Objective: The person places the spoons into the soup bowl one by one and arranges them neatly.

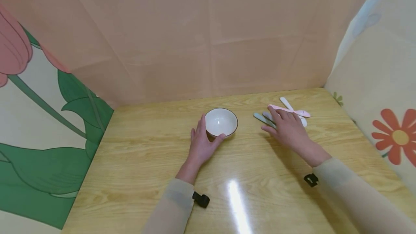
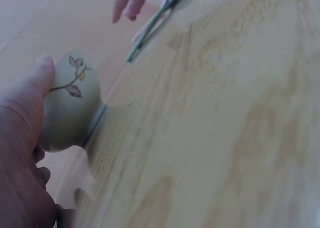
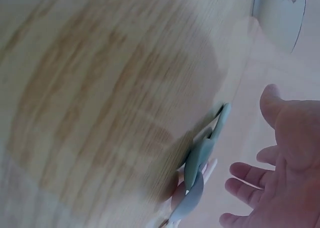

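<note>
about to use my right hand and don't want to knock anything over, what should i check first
1. Leaf-patterned bowl upright: ok.
2. Bowl's inside empty: ok, nothing shows in it.
3. Left hand steadying the bowl: ok, it cups the near-left side.
4. Right hand gripping the green spoon: not ok, its fingers are spread and no grip shows.
5. Right hand touching the pink spoon: cannot tell, they overlap in the head view.
6. Pink spoon and white spoon lying separately: not ok, they cross.
</note>
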Demonstrator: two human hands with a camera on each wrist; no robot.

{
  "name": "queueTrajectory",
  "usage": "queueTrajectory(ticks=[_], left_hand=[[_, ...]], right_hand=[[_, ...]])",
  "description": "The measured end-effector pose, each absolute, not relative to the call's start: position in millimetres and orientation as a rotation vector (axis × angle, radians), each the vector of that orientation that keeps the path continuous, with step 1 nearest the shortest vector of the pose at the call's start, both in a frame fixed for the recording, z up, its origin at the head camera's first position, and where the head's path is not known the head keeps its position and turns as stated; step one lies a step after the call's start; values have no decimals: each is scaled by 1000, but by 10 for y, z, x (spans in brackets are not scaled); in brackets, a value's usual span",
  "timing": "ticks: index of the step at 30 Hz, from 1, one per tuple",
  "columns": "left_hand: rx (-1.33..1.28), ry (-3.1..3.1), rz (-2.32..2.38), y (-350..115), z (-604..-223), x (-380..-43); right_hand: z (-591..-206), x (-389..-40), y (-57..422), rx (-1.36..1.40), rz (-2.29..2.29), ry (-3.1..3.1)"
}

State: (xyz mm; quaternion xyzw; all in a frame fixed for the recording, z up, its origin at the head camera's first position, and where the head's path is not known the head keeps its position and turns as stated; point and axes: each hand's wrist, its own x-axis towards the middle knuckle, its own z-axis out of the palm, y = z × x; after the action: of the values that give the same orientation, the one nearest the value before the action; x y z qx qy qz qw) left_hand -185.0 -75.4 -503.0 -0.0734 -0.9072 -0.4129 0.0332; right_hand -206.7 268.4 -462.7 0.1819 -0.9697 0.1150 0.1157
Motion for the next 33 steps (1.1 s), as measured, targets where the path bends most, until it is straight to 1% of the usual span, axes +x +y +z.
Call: queueTrajectory(ticks=[6,17,24,33], left_hand=[[-225,-2790,-1273,-753,-5038,-1841],[-225,-2783,-1266,-753,-5058,-1844],[-213,-2769,-1300,-760,-5040,-1840],[-224,-2760,-1315,-763,-5035,-1831]], right_hand=[[-4593,-2081,2676,551,360,-2808],[-4587,-2179,2727,487,438,-2920],[-4619,-2273,2767,559,441,-2861],[-4626,-2336,2776,568,593,-2906]])
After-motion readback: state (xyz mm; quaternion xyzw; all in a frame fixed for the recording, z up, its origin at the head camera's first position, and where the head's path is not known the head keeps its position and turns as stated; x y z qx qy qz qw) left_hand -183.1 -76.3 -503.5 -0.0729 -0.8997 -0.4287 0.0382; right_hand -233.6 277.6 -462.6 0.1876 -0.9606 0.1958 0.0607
